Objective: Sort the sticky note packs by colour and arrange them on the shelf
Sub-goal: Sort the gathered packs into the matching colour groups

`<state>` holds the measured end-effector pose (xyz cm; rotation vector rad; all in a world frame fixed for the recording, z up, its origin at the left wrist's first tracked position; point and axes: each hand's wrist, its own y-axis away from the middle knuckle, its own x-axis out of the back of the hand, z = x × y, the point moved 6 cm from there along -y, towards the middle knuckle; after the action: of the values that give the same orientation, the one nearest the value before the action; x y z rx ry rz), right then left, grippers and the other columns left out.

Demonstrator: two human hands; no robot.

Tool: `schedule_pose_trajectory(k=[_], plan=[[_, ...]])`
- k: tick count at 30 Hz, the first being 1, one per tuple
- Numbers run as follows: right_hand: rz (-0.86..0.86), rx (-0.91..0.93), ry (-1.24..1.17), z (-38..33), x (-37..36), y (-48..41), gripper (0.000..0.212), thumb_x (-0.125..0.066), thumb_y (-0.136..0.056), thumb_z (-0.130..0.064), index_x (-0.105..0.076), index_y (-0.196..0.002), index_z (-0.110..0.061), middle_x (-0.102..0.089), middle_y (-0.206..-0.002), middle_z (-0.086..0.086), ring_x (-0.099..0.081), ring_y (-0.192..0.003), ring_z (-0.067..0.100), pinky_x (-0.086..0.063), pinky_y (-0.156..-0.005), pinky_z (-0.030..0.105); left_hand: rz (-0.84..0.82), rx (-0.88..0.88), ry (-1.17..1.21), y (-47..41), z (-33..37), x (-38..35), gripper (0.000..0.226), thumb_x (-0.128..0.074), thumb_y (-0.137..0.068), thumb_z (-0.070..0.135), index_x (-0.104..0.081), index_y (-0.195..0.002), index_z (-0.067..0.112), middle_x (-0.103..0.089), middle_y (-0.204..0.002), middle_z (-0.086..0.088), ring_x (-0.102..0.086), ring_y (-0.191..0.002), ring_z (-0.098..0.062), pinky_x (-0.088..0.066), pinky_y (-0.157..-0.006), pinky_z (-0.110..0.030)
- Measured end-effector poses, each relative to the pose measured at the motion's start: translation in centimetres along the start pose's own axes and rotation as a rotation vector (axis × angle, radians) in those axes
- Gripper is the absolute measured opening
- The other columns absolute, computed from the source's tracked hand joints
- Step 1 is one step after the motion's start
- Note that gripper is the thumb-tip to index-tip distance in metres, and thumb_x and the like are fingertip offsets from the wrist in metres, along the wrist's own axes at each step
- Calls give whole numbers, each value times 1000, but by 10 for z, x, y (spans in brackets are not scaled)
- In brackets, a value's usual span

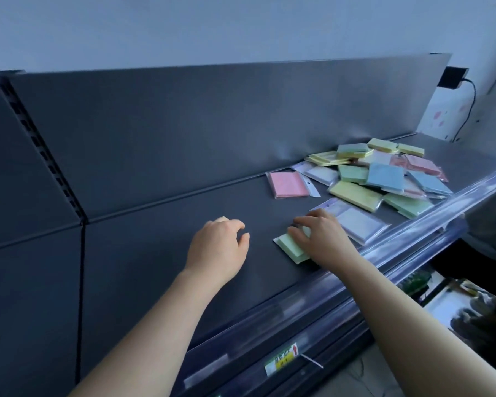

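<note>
Shelf (155, 253) | right hand (321, 239) on green pack (291, 247) | left hand (218, 247) empty, curled

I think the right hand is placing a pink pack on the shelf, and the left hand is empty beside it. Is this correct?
Not quite: in the head view the pack under the right hand is light green, not pink. The single pink pack lies untouched farther back on the shelf. The left hand is empty, as you said.

Matt dark metal shelf (161, 247), glossy clear plastic price rail (413, 230), shiny film-wrapped paper sticky note packs (384, 173)
</note>
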<state>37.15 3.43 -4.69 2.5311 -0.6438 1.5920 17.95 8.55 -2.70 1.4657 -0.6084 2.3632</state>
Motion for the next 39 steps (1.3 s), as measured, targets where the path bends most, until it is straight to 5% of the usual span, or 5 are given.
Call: schedule_pose_trajectory(k=[10, 19, 23, 32, 39], plan=[[-124, -25, 372, 75, 62, -24, 60, -52, -87, -55, -49, -132, -15, -51, -130, 11, -46, -120, 32, -42, -93, 39, -186, 80, -152, -17, 68, -45, 61, -48, -85, 68, -54, -131, 28, -46, -133, 3, -40, -122, -22, -39, -98, -35], [-261, -6, 184, 90, 61, -34, 68, -81, -58, -57, -48, -97, -12, -55, -97, 7, -52, -91, 26, -42, -70, 34, -86, 287, 113, -11, 79, -45, 44, -76, -77, 43, -47, -104, 25, -57, -107, 5, -55, -93, -19, -48, -79, -36], [-300, 5, 99, 71, 53, -33, 83, -86, -53, -54, -44, -109, -10, -41, -93, 2, -47, -100, 25, -42, -76, 33, 30, 369, 133, 3, 65, -32, 55, -74, -82, 34, -40, -124, 20, -52, -112, 1, -50, -92, -19, -41, -75, -30], [-143, 225, -360, -9, 44, -40, 24, -64, -85, -17, -52, -106, -12, -62, -96, 3, -53, -71, 13, -36, -52, 24, 350, 551, 258, 59, 8, 20, 46, -62, -89, 15, -50, -130, 28, -41, -119, 3, -48, -90, -16, -36, -74, -25], [-173, 362, -554, -94, 14, -10, 15, -56, -87, -12, -55, -100, -19, -64, -94, -5, -61, -83, 15, -45, -57, 21, 606, 703, 321, 125, -49, 68, 53, -69, -84, 13, -41, -128, 19, -60, -112, 0, -55, -92, -19, -38, -59, -23]])
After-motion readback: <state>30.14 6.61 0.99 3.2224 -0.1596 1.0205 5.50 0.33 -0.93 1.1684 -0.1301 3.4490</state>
